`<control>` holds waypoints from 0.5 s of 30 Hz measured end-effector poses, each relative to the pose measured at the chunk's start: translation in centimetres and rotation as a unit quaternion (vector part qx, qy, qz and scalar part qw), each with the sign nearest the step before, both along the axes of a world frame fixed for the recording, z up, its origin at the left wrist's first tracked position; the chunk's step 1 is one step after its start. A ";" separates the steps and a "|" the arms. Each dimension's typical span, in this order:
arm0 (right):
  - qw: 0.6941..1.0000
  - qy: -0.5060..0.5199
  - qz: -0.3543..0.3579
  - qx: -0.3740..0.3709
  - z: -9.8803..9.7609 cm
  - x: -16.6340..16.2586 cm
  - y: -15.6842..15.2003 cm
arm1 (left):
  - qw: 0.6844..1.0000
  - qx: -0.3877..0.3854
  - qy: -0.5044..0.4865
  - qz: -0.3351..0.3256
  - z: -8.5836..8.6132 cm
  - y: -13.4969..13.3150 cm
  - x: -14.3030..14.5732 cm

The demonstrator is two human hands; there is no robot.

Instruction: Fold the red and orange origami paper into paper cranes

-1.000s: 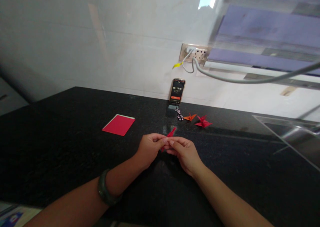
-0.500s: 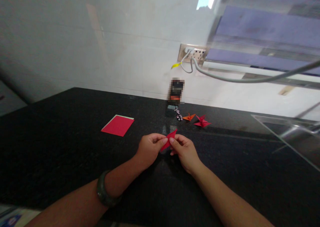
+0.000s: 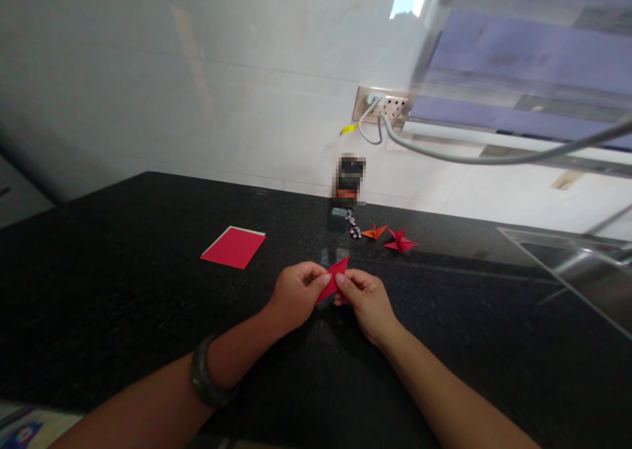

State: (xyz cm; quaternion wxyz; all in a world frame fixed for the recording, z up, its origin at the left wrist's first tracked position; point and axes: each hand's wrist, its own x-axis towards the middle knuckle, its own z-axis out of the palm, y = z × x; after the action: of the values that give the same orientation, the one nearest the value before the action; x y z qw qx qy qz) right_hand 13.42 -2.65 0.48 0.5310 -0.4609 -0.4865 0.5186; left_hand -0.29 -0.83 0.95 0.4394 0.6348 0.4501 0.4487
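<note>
Between my two hands is a small piece of folded red origami paper (image 3: 338,269), held tilted above the black counter. My left hand (image 3: 299,293) pinches its left edge between thumb and fingers. The right edge is pinched by my right hand (image 3: 364,297), thumb on top and fingers behind. Fingertips cover part of the folds. Beyond my right hand lie red folded paper cranes (image 3: 400,241), close together, so I cannot tell how many. Beside them sits an orange paper crane (image 3: 374,232). To the left, a stack of square red paper (image 3: 234,247) rests flat, a pale sheet edge showing beneath.
A phone-like object, blurred out (image 3: 349,178), leans against the wall with a beaded strap (image 3: 353,226) in front. A grey cable (image 3: 444,156) runs from the wall socket (image 3: 382,105). At the right, a metal sink (image 3: 567,264) is set into the black counter (image 3: 123,291).
Both hands keep their pinch on the red paper, which has turned slightly and shows a little more of its face. The view has shifted very slightly.
</note>
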 end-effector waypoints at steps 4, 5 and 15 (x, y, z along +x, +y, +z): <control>1.000 0.013 -0.007 -0.016 0.1 -0.1 0.0 | 1.000 0.007 0.018 -0.024 0.3 0.0 -0.1; 1.000 0.016 -0.012 -0.019 0.1 -0.1 0.0 | 0.999 0.008 0.029 -0.035 0.3 -0.1 0.0; 0.995 0.077 -0.049 -0.041 -0.2 0.0 0.6 | 0.995 -0.028 0.076 -0.066 0.0 0.1 0.2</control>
State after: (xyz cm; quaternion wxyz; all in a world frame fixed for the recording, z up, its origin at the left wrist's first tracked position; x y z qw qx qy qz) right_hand 13.46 -2.04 0.26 0.5722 -0.4642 -0.3998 0.5451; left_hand -0.13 -0.72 1.00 0.4504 0.6829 0.4517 0.3562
